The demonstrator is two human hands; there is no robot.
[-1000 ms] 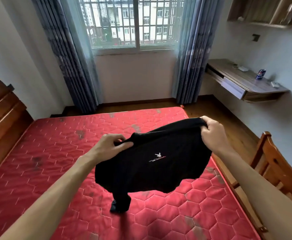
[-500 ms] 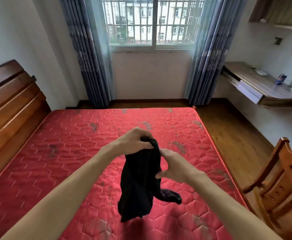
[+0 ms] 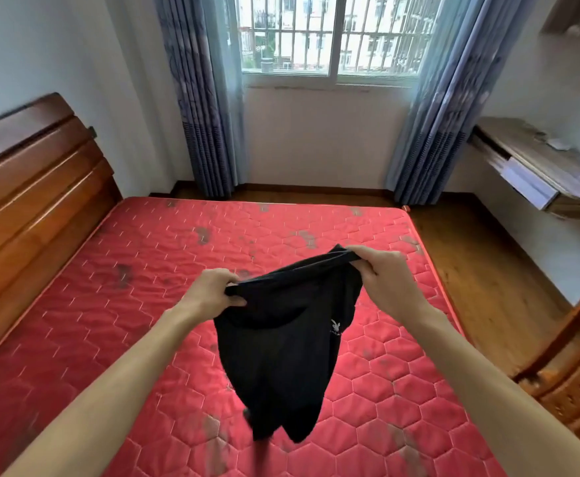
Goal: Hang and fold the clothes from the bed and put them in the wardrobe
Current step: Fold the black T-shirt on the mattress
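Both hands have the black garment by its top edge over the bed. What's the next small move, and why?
Probably lower it flat onto the red mattress. The left hand and right hand pinch the black garment by its top edge, so it hangs free with bare mattress below, which suits folding.

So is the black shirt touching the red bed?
Cannot tell. In the head view the black shirt hangs from both hands over the red mattress, but its blurred bottom edge hides any gap.

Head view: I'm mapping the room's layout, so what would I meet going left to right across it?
Wooden headboard → left hand → black garment → right hand → wall-mounted desk
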